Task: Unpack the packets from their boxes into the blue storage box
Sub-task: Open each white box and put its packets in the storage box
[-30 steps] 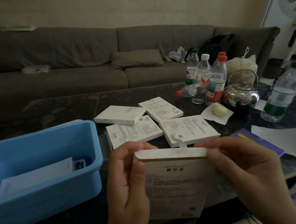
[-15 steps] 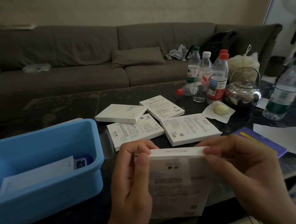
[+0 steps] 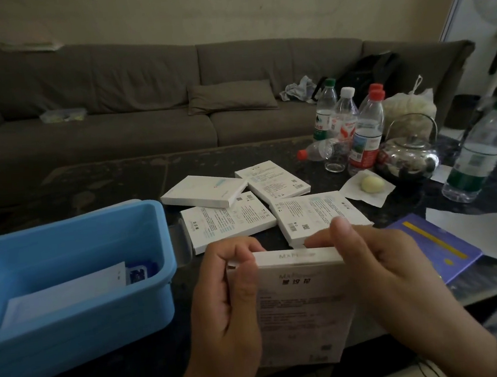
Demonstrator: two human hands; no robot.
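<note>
A flat white box (image 3: pixel 302 305) is held upright above the tabletop (image 3: pixel 102 185), beside the blue storage box (image 3: pixel 78 298). It is gripped at its left edge by the left hand (image 3: pixel 225 301), while its top flap is pinched by the right hand (image 3: pixel 372 267). The carton is judged light, thin and easily crushed; it is best held by its stiff edges.

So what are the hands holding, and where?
A white box, upright: left hand grips its left edge, right hand its top right corner.
</note>
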